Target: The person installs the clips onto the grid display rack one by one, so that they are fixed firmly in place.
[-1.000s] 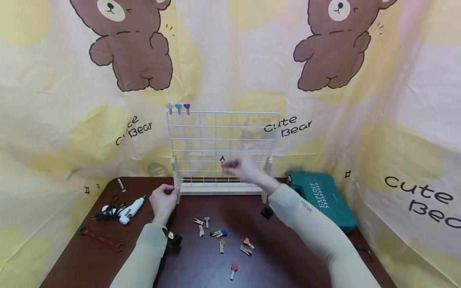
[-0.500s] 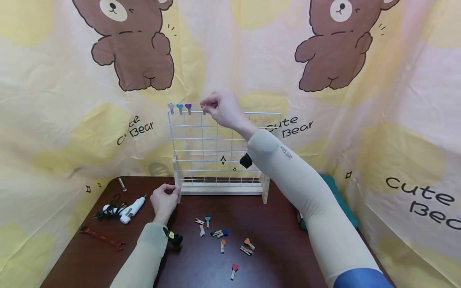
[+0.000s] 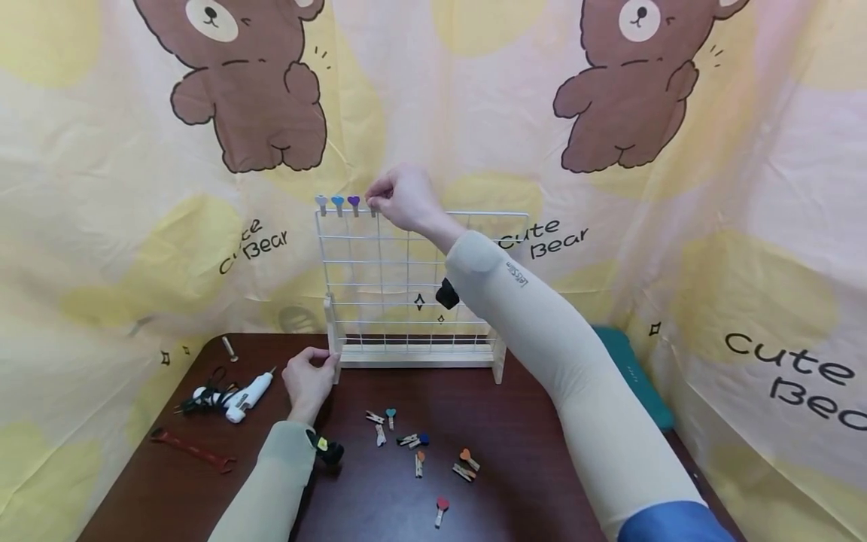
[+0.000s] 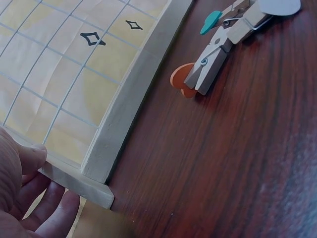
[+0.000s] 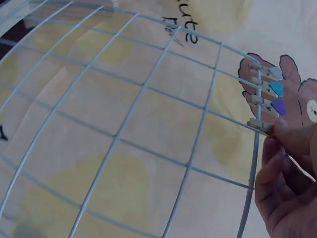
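At the top wire of a white wire grid, my right hand pinches a small wooden clothespin. Its jaws overlap the wire in the right wrist view, and fingers hide its top end. Beside it, three clothespins with heart heads are clipped in a row: pale grey, light blue and purple. Lower down, my left hand holds the left foot of the grid's pale wooden stand, thumb on one side and fingers curled beneath in the left wrist view.
Several loose clothespins lie in front of the stand, among them a red-heart one and an orange-heart one. To the left are a white glue gun, a red wrench and a bolt. A green case sits behind the right arm.
My right hand has risen from the grid's lower middle to its top wire, then slid slightly left towards the purple clothespin. The left hand stays on the stand.
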`<control>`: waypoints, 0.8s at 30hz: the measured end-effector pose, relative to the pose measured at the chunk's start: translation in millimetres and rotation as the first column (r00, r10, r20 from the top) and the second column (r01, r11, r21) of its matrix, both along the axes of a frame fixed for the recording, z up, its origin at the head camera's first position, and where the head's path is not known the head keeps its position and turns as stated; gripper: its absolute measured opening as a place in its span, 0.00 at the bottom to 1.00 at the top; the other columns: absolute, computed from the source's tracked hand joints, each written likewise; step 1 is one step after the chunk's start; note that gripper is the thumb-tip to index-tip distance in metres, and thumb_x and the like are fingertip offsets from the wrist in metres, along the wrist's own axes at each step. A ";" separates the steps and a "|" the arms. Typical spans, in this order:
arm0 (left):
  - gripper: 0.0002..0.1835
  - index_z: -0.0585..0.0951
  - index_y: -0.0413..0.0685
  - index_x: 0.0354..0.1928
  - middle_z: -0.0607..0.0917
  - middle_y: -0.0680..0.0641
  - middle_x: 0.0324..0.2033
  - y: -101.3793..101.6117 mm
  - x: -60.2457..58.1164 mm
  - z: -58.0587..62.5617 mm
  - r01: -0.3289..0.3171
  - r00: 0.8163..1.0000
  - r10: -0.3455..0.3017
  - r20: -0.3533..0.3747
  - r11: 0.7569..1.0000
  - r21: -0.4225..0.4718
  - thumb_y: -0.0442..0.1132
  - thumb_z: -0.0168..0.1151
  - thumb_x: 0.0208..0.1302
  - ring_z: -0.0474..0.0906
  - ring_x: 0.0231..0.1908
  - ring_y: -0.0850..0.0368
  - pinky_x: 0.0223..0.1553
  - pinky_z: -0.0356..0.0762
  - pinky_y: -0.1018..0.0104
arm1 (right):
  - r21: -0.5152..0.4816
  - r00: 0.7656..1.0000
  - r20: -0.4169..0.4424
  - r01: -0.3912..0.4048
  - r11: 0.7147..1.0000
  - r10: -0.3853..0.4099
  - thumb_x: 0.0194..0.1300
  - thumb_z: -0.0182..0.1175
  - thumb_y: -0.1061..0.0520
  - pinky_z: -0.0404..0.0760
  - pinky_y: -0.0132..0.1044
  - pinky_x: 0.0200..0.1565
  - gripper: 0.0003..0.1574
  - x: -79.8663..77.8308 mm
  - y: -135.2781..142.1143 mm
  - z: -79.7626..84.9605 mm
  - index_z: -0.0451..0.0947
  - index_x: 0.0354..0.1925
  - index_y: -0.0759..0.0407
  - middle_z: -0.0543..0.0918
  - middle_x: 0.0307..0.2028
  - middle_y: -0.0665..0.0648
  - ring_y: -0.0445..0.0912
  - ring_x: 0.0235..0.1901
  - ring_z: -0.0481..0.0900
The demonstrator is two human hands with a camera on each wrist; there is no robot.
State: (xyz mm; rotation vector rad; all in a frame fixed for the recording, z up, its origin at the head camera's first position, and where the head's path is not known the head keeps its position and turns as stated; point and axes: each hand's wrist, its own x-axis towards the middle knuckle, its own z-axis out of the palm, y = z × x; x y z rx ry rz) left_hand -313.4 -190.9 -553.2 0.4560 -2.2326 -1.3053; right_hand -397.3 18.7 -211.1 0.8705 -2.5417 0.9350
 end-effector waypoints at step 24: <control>0.10 0.90 0.44 0.39 0.90 0.40 0.36 1.8 4.7 2.9 0.017 1.000 -0.017 0.023 1.000 0.011 0.43 0.77 0.64 0.79 0.42 0.41 0.43 0.69 0.52 | 0.321 0.914 0.396 -0.223 0.920 0.084 0.62 0.77 0.58 0.82 0.31 0.35 0.11 142.8 169.7 -278.3 0.92 0.44 0.53 0.90 0.34 0.43 0.33 0.30 0.82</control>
